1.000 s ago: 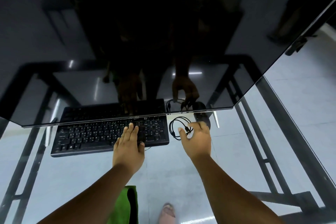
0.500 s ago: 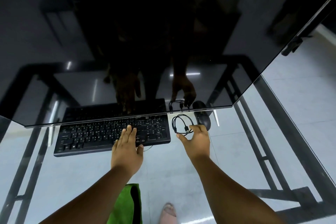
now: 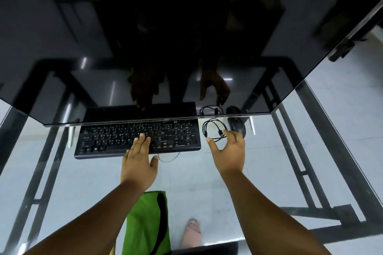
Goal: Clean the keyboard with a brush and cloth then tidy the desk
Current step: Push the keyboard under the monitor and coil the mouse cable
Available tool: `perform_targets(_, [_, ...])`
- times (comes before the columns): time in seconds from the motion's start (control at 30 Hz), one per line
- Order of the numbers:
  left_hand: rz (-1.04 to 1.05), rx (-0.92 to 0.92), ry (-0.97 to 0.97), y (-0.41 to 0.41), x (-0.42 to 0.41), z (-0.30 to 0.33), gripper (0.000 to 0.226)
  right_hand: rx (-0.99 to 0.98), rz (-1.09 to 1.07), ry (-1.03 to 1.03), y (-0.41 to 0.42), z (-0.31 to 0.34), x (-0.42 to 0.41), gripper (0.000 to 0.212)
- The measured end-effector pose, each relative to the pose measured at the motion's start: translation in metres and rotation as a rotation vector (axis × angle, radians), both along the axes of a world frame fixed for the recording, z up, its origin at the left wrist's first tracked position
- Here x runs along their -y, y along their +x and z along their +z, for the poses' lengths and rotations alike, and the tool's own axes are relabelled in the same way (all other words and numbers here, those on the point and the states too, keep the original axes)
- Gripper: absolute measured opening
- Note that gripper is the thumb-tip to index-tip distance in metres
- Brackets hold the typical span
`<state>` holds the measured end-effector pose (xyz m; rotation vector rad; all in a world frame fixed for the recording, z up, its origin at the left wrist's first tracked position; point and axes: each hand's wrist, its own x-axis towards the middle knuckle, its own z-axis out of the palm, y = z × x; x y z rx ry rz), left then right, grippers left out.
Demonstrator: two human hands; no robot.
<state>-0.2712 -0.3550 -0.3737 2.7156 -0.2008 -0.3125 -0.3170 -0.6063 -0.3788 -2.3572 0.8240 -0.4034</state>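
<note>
A black keyboard point(image 3: 107, 137) lies on the glass desk point(image 3: 62, 176) below the monitor. My left hand point(image 3: 139, 162) rests flat on its middle keys, fingers straight. A coiled black cable point(image 3: 213, 129) lies just right of the keyboard. My right hand point(image 3: 230, 152) hovers at the coil's near edge, thumb and fingers spread around it; whether they touch it is unclear. A black mouse point(image 3: 238, 127) sits right beside those fingers. No brush or cloth is in sight.
A large dark monitor point(image 3: 186, 37) overhangs the back of the desk and mirrors both hands. The keyboard's thin wire point(image 3: 170, 159) loops out at its front edge. The desk's black frame point(image 3: 306, 151), green clothing point(image 3: 149, 223) and a foot show through the glass.
My right hand has opened wider and drawn slightly back from the cable coil. My left hand stays flat on the keyboard. The view has shifted a little.
</note>
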Motion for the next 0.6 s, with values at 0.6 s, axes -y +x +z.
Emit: perform_targets(0.6, [0.212,-0.154,-0.087,-0.08,-0.139,0.007,0.037,-0.575,0.287,0.38,-0.06,0.015,-0.152,0.078])
